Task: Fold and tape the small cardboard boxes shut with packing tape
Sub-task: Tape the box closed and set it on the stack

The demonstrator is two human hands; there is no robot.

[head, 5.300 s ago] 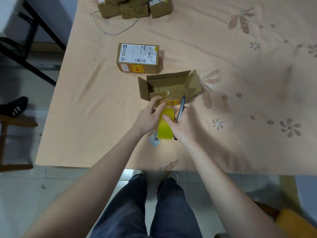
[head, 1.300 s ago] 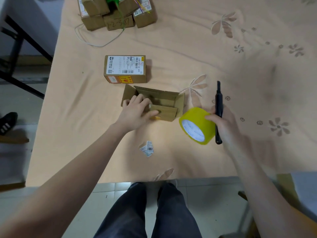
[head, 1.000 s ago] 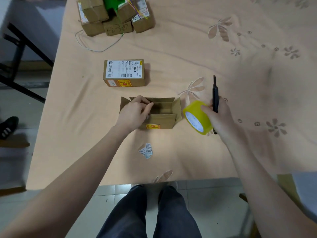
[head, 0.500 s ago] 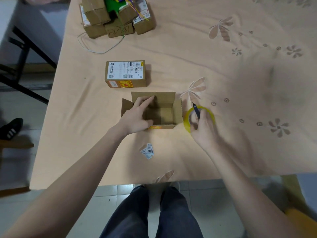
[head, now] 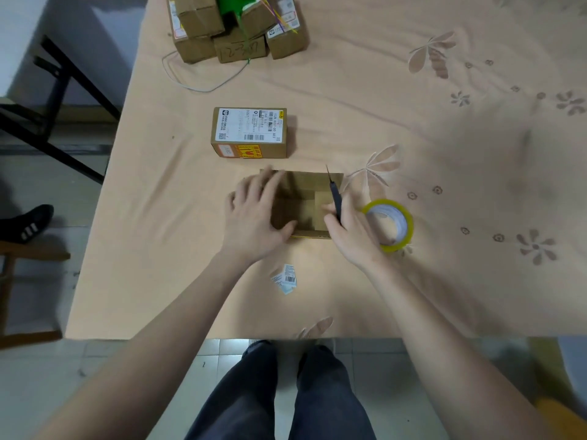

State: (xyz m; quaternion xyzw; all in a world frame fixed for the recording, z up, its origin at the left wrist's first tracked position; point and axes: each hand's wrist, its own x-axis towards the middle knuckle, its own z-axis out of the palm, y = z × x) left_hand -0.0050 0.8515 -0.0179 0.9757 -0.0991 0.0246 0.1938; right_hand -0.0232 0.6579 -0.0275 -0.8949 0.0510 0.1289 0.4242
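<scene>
Box (head: 306, 203) between both hands' fingers (head: 270, 185)

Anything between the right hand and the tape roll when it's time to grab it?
Nothing visible on the cloth between them: the tape roll lies flat beside the right hand. But that hand holds a black cutter, so its grip isn't free.

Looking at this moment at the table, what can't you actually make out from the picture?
Head view only:
- The open box: its left flap is behind the blurred left hand.
- The black tool in the right hand: its lower end is hidden in the fingers; too thin to identify.
- The tape roll: its near side is hidden by the right hand.
- Print on the labelled box: too small to read.
- The box pile: cut by the top edge.
</scene>
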